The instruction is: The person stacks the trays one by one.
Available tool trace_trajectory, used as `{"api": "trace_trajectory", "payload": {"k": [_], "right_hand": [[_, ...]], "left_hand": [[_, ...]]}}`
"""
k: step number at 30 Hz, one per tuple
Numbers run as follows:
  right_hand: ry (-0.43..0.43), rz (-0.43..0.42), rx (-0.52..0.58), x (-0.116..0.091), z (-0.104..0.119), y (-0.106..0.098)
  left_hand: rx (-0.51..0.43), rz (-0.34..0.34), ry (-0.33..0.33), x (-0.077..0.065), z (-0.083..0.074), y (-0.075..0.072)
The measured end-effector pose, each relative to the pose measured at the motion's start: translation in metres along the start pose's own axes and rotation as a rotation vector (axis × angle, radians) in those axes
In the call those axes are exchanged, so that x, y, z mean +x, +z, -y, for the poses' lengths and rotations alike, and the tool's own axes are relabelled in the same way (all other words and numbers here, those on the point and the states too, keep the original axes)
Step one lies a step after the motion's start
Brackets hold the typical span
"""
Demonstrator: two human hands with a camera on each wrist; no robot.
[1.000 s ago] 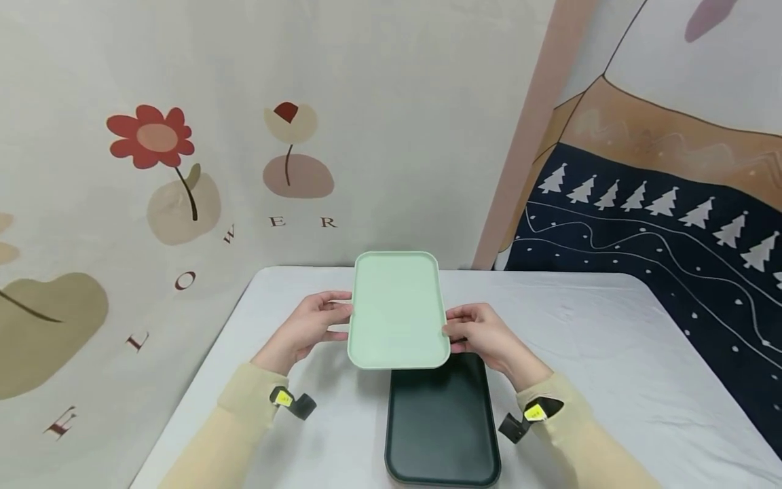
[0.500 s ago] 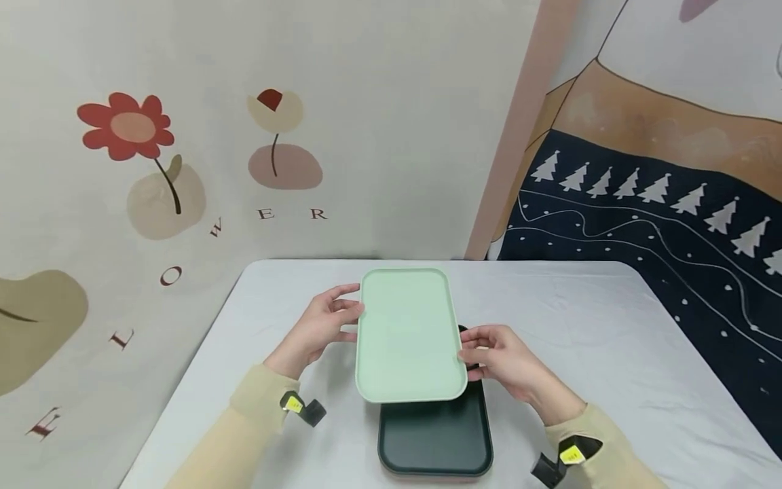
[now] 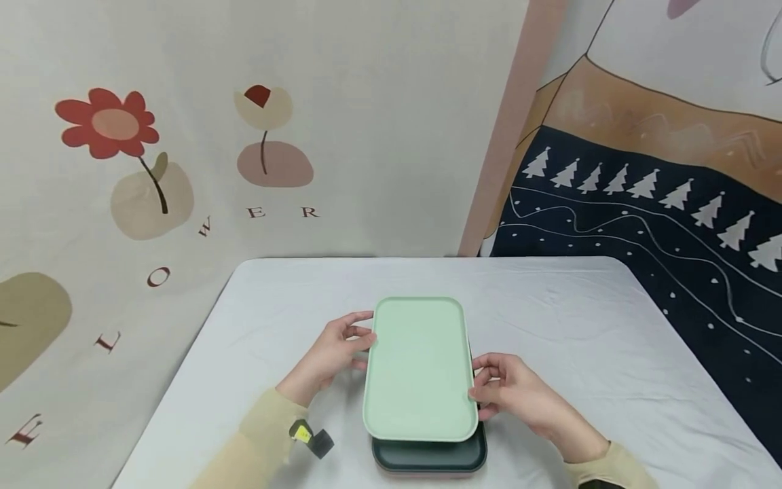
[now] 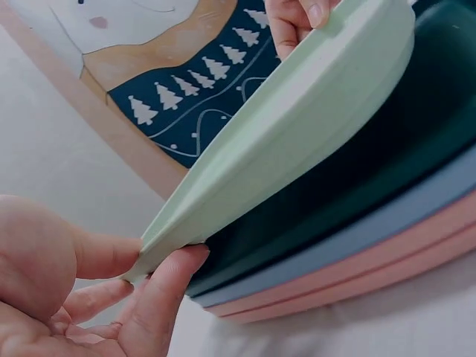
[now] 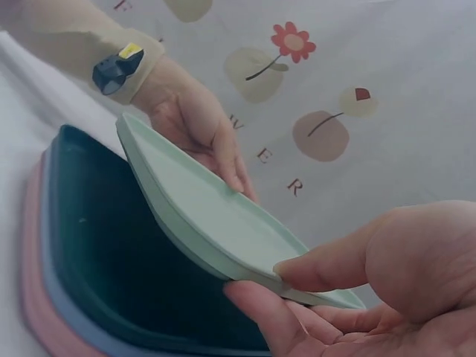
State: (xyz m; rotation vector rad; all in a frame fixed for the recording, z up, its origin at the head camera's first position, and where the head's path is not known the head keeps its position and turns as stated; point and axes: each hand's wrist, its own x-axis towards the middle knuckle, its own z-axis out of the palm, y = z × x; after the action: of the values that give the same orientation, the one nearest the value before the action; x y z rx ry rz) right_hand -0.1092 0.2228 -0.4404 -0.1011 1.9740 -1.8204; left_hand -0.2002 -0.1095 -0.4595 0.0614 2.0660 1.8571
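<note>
A pale green tray (image 3: 421, 370) is held by its two long edges, over a stack of trays. My left hand (image 3: 332, 353) pinches its left edge, thumb on top and fingers beneath, as the left wrist view shows. My right hand (image 3: 516, 394) pinches the right edge the same way. Below lies a dark green tray (image 3: 430, 456), mostly covered in the head view. Under it, the left wrist view shows a blue-grey tray (image 4: 357, 239) and pink trays (image 4: 349, 279). Both wrist views show the pale tray tilted and apart from the dark one.
The stack stands on a table with a white cloth (image 3: 287, 292). Behind the table hangs a pale cloth with printed flowers (image 3: 391, 136). A dark cloth with tree prints (image 3: 611, 210) hangs at the right.
Both hands have brought the pale green tray nearer and lower, so it covers more of the dark green tray. The head view has shifted slightly.
</note>
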Motion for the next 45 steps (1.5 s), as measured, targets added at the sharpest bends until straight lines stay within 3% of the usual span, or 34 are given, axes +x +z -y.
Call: {"api": "trace_trajectory", "payload": {"k": [11,32,45], "right_hand": [[-0.006,-0.011,-0.066,-0.013,-0.012,0.002],[-0.005,-0.020,-0.137,-0.018,-0.016,0.002],[-0.021,-0.048,-0.158,-0.022,-0.017,0.007]], "left_hand": [[0.089,0.015,0.030,-0.013,0.010,0.011],[0.149,0.029,0.082,-0.017,0.015,0.015],[0.212,0.057,0.056,-0.026,0.013,0.016]]}}
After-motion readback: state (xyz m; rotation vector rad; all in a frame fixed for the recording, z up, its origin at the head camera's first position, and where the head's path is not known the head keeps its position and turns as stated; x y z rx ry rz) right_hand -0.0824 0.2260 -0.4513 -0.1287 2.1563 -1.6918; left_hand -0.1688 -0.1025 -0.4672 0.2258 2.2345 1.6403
